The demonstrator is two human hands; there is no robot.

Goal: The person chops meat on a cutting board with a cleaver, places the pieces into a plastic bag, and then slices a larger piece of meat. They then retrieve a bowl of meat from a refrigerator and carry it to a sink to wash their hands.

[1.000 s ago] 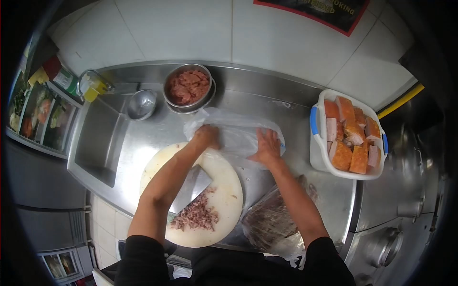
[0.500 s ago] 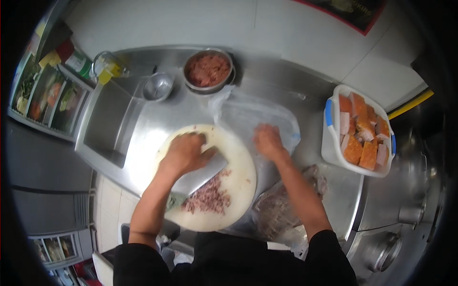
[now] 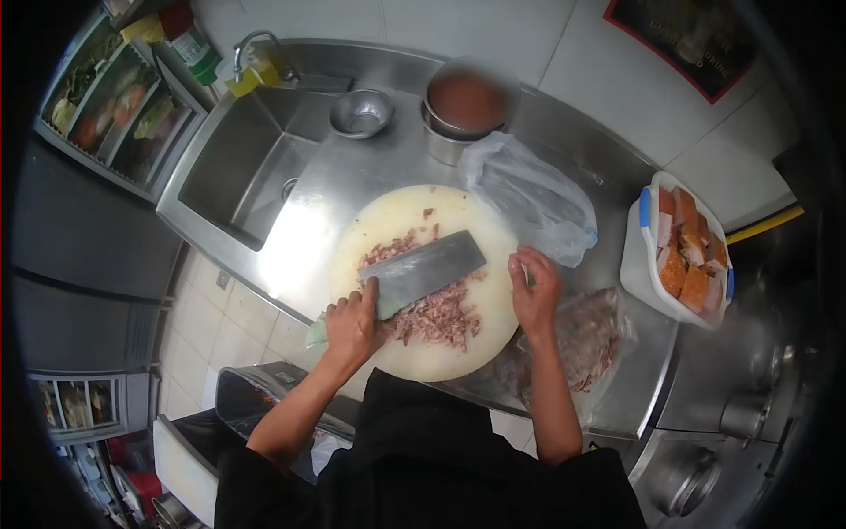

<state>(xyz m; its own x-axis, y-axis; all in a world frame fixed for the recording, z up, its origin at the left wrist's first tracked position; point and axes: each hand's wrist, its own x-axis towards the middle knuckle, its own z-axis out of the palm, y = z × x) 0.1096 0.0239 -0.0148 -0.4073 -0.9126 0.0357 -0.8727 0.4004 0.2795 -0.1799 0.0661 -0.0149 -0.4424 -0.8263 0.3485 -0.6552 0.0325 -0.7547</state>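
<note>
My left hand (image 3: 352,319) is closed round the greenish handle of a cleaver (image 3: 427,264), forefinger toward the blade. The broad blade lies flat over chopped reddish meat (image 3: 436,319) on the round cutting board (image 3: 414,361). Meat scraps show on both sides of the blade. At the board's right edge is my right hand (image 3: 536,286), empty, with its fingers loosely bent and apart. A crumpled clear plastic bag (image 3: 538,198) lies just beyond it. Nearer my right forearm is another clear bag with dark meat (image 3: 586,344).
A bowl of minced meat (image 3: 471,97), blurred, stands on a pot at the back beside a small metal bowl (image 3: 361,113). The sink (image 3: 238,181) is at left. A white tub (image 3: 648,256) of browned meat blocks stands at right. A bin (image 3: 251,392) is below the counter's front edge.
My left hand has moved from over the blade to the handle, and the cleaver now lies across the meat. My right hand has drawn back from the clear bag. The view has shifted.
</note>
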